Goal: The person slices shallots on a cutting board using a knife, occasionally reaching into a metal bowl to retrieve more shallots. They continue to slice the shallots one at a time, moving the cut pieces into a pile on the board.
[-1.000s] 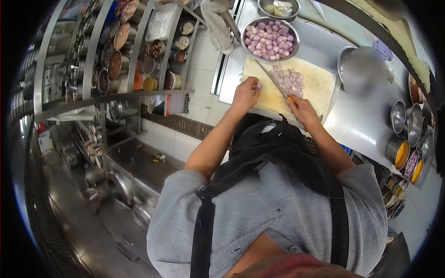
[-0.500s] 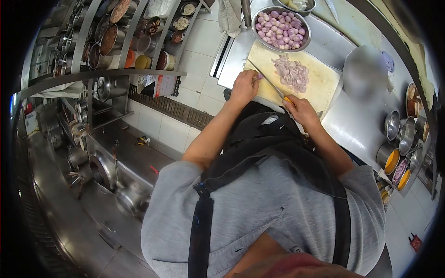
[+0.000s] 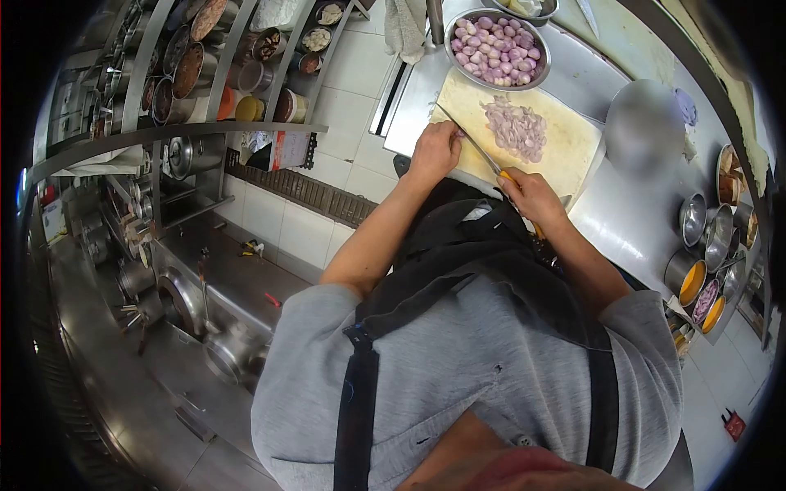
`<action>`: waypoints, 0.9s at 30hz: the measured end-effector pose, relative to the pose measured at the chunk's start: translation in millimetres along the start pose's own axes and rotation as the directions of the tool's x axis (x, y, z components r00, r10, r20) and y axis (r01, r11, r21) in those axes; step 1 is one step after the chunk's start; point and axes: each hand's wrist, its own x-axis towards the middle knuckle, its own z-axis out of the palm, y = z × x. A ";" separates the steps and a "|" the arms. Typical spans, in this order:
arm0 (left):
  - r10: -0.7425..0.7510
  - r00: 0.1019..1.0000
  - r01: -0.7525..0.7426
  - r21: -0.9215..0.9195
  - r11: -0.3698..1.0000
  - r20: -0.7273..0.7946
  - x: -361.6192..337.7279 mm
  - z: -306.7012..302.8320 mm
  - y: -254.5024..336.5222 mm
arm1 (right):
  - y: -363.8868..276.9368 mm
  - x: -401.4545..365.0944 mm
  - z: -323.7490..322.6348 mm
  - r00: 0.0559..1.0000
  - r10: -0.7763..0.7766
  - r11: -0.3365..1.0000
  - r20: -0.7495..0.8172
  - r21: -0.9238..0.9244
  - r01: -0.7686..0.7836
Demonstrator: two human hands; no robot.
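Observation:
My right hand (image 3: 534, 199) grips the yellow-handled knife (image 3: 472, 141), whose blade slants up and left over the near left part of the cutting board (image 3: 577, 147). At the board's left edge my left hand (image 3: 435, 153) has its fingers curled together close to the blade; the shallot in them is largely hidden. A pile of sliced shallots (image 3: 516, 129) lies on the board, beyond and to the right of the blade. Just past the board stands a metal bowl (image 3: 544, 75) full of whole peeled shallots (image 3: 497, 51).
A steel counter (image 3: 626, 217) carries the board. To the right are a blurred round object (image 3: 644, 127), a metal bowl (image 3: 692, 221) and a pot with orange contents (image 3: 692, 282). A cloth (image 3: 405, 33) hangs at the back left. Shelves with containers (image 3: 255, 77) stand left.
The purple shallot piece at my left fingertips is now mostly out of sight. Both hands and the knife have barely shifted.

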 end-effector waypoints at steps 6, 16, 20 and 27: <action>-0.018 1.000 0.018 -0.009 1.000 -0.024 -0.8 3.6 -0.7 | 3.1 1.6 4.6 0.997 -0.059 0.997 -0.041 -0.059 0.056; -0.019 0.998 0.017 -0.041 0.999 -0.051 0.3 3.4 0.7 | 26.6 51.9 31.7 0.970 -0.203 0.979 -0.131 -0.031 0.201; 0.031 0.998 -0.030 0.018 0.999 -0.061 8.5 8.3 3.8 | 24.7 41.5 23.8 0.994 -0.018 0.994 -0.105 0.109 0.030; -0.013 1.000 0.011 0.100 0.995 0.016 17.4 6.5 9.4 | 20.7 31.2 7.8 0.990 0.048 0.997 -0.131 0.062 -0.040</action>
